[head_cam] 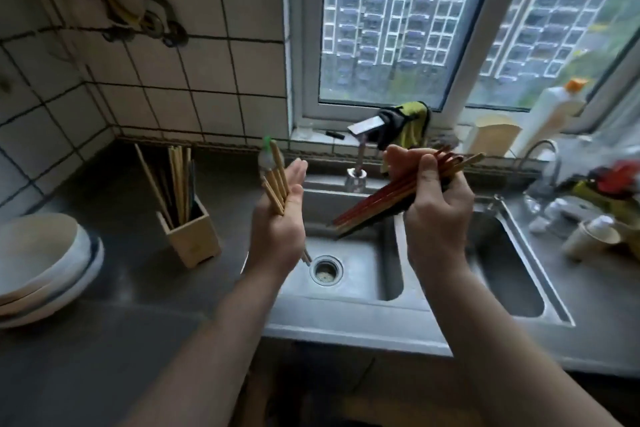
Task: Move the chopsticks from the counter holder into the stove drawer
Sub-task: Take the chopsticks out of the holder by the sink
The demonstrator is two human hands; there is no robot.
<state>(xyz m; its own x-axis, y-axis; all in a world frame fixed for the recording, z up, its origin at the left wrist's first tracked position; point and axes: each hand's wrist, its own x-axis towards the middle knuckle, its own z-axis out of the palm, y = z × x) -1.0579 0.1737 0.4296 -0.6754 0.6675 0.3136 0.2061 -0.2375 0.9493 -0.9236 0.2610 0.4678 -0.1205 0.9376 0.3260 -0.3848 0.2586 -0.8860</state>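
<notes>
Right hand [437, 210]: thumb and curled fingers clamp a fanned bundle of red and dark lacquered chopsticks [377, 199]. Left hand [281, 218] grips pale wooden chopsticks [276, 180] along its far side; finger wrap hidden. Both hands are above the stainless steel double sink [349, 308]. More chopsticks stand in the square pale wooden holder [195, 239] on the grey counter [131, 274], left of the sink.

sink [346, 326]: steel, two basins
bowls [45, 253]: stacked, far left on the surface [121, 201]
bottle [550, 114]: white, orange cap, by window

Pale chopsticks [277, 180] partly behind the left hand [280, 222]; stacked bowls [45, 253] partly beyond the left edge.
</notes>
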